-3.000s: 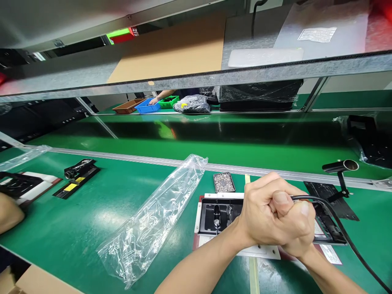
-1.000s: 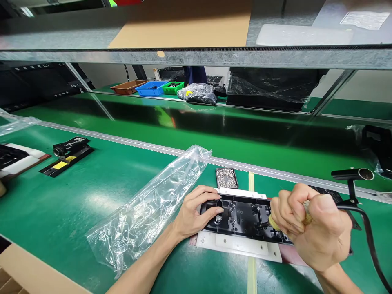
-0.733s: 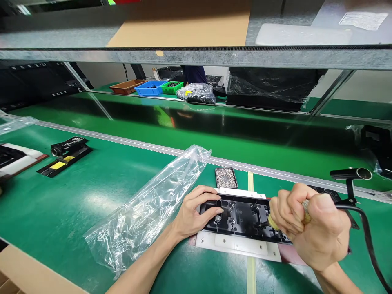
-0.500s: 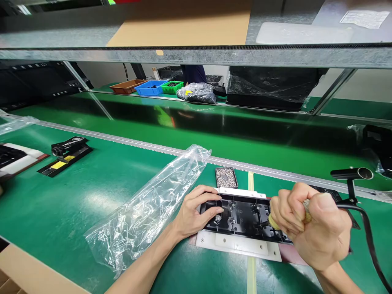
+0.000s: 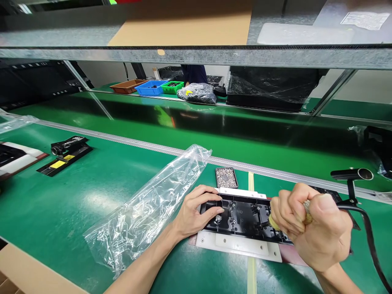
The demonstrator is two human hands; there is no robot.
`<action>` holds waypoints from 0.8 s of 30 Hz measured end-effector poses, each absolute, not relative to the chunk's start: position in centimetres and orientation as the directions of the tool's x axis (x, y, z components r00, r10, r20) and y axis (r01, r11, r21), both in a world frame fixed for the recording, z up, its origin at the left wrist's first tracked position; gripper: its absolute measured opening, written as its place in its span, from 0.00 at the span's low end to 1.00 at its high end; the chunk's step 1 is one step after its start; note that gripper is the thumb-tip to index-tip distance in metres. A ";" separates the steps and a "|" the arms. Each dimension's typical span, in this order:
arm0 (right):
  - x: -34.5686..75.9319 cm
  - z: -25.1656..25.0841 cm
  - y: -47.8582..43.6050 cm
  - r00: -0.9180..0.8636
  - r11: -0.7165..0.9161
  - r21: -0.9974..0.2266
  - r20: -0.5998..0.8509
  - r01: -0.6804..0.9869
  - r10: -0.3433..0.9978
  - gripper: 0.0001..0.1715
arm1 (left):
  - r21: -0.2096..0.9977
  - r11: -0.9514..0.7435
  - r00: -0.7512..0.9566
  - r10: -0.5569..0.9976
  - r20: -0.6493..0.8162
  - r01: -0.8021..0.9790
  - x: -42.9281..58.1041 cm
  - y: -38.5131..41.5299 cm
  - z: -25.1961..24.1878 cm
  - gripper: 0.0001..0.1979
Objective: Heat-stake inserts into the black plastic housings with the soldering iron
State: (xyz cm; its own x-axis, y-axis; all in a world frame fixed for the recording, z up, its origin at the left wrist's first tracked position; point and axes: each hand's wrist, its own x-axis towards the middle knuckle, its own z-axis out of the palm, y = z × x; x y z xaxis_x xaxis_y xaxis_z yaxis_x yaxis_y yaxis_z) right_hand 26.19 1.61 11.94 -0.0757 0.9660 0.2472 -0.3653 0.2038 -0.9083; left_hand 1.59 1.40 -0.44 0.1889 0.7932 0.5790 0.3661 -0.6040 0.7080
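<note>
A long black plastic housing (image 5: 241, 218) with inner posts and ribs lies in a white fixture (image 5: 239, 243) on the green bench. My left hand (image 5: 199, 208) grips the housing's left end, with thumb and fingers over its rim. Closed in a fist, my right hand (image 5: 315, 224) holds a screwdriver (image 5: 273, 222) with a yellowish grip. Its dark shaft points left and down into the right half of the housing; the tip's exact contact is hard to make out. Just behind the fixture sits a small black tray (image 5: 226, 177) of tiny metal screws.
A clear plastic bag (image 5: 147, 208) lies left of the fixture. A tube-shaped holder (image 5: 352, 174) and a black cable (image 5: 369, 232) stand at right. Further left is a black bracket part (image 5: 65, 155). A metal shelf (image 5: 196, 56) spans overhead; coloured bins (image 5: 150, 87) sit beyond.
</note>
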 end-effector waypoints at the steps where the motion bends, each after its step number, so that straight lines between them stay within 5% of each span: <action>1: 26.2 11.9 1.6 -0.076 0.203 -0.909 0.246 -0.364 0.966 0.38 | 0.707 -0.605 0.189 0.792 0.580 0.367 1.6 1.4 -0.4 0.08; 24: 26.3 11.9 1.5 -0.090 0.203 -0.909 0.252 -0.365 0.964 0.38 | 0.719 -0.592 0.197 0.804 0.562 0.364 1.6 1.4 -0.1 0.07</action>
